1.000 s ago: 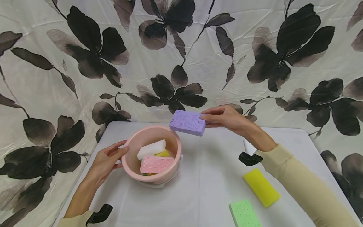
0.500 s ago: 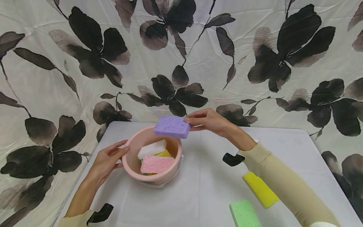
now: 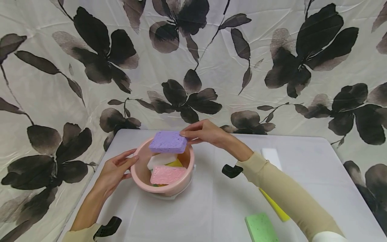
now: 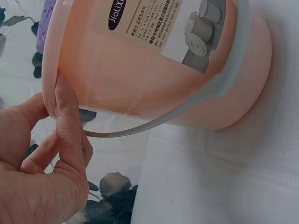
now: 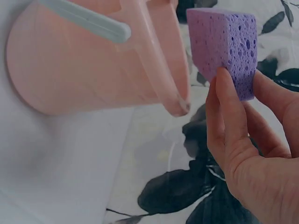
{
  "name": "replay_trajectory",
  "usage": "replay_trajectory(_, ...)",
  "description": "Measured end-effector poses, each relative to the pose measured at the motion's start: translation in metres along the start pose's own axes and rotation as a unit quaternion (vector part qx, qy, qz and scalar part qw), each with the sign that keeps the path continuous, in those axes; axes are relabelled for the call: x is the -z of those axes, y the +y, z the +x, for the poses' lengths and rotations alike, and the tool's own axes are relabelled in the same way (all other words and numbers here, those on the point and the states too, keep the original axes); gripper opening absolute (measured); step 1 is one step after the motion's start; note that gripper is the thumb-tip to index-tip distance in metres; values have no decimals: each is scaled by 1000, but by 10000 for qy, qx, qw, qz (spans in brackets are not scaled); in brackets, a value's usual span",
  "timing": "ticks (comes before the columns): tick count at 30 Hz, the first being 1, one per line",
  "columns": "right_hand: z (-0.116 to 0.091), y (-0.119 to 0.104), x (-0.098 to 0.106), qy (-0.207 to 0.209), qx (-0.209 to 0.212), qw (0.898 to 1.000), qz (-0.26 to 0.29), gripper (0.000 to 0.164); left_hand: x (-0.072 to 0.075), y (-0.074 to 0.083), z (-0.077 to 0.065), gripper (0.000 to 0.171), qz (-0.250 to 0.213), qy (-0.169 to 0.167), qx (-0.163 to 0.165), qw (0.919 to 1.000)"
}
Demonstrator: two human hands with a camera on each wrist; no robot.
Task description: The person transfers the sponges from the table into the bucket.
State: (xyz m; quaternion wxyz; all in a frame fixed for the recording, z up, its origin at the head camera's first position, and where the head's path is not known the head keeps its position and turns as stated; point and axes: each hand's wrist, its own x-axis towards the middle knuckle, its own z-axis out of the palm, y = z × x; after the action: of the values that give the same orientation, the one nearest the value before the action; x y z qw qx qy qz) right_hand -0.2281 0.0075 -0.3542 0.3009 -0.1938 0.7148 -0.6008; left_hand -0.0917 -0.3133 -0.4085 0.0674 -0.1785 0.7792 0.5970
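My right hand (image 3: 208, 133) pinches one end of a purple sponge (image 3: 168, 142) and holds it over the back part of a pink bucket (image 3: 139, 174). In the right wrist view the sponge (image 5: 240, 51) is above the rim, between thumb and fingers. At the bucket's left side my left hand (image 3: 116, 169) grips the rim; in the left wrist view the thumb and fingers (image 4: 69, 123) pinch it from both sides. Inside the bucket lie a pink sponge (image 3: 168, 175), a white sponge (image 3: 160, 160) and a yellow piece (image 3: 176, 163), partly covered.
On the white table (image 3: 211, 201), a green sponge (image 3: 261, 228) lies near the front edge. A yellow sponge (image 3: 276, 208) is half hidden under my right sleeve, and a white block (image 3: 271, 157) lies behind that forearm. Floral cloth (image 3: 242, 50) hangs at the back.
My right hand has carried the purple sponge left and slightly down, from beside the rim to over the bucket's opening. The left hand has stayed on the rim.
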Motion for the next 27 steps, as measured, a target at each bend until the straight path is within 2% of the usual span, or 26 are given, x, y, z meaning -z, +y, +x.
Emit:
replay_trajectory(8,10,1,-18,-52,277,9961,-841,29,-1,0,-1,75,27,-5,-69,10000)
replay_trajectory(16,18,-2,-39,398,368,9799,-1921,25,0,-1,-3,76,46,27,-72,10000)
replay_trajectory(19,19,-4,-47,486,706,9668,-2407,21,0,-1,-3,76,30,28,-107,9999)
replay_trajectory(24,15,-6,-49,843,1302,9350,-3188,16,0,-2,-4,75,-11,-14,-149,9999)
replay_trajectory(27,12,-5,-44,928,1410,9280,-3322,14,0,-1,-4,74,25,-4,-184,9998)
